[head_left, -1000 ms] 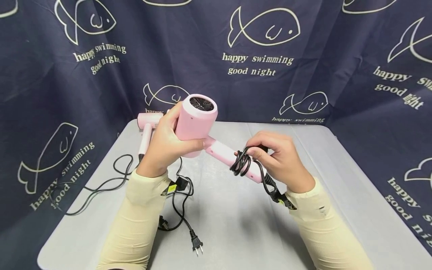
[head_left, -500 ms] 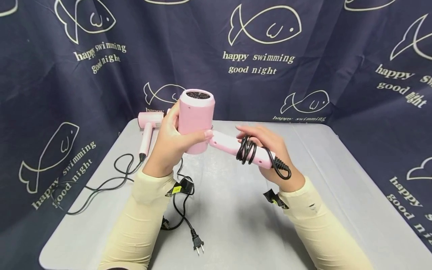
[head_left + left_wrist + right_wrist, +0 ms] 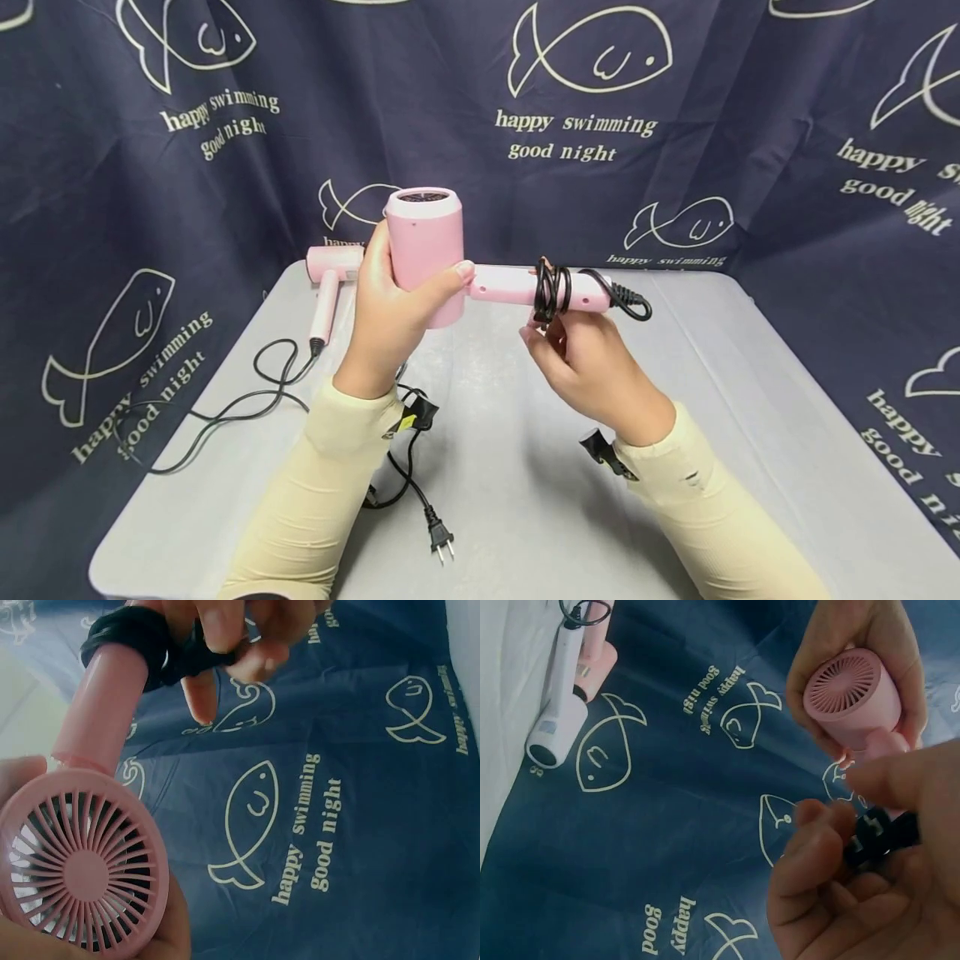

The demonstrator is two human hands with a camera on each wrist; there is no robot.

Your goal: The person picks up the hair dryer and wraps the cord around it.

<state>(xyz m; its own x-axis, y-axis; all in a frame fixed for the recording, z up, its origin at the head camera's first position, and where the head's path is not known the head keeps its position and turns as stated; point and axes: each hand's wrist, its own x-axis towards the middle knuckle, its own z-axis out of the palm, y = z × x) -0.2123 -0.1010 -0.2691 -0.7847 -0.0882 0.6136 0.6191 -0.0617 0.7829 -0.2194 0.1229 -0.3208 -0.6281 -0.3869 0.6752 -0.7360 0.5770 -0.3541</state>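
A pink hair dryer (image 3: 427, 250) is held in the air, its barrel nearly upright and its handle (image 3: 510, 286) pointing right, about level. My left hand (image 3: 390, 312) grips the barrel, thumb across the front near the handle joint. The dryer's black cord (image 3: 553, 292) is wound in several loops around the handle. Below these loops, my right hand (image 3: 600, 371) pinches the cord's black end piece (image 3: 870, 836), which looks like a plug, between curled fingers and thumb. The left wrist view shows the dryer's slotted pink grille (image 3: 86, 874).
Another pink hair dryer (image 3: 333, 265) lies at the table's back left, its black cord trailing over the left edge. A white hair dryer (image 3: 555, 731) lies beside it. A two-prong plug (image 3: 438, 533) on a black cord rests on the table (image 3: 517, 500) near the front.
The held dryer has turned so its handle swings up to level and its barrel stands straighter. My right hand has moved from above the handle, around behind it, to below the cord loops.
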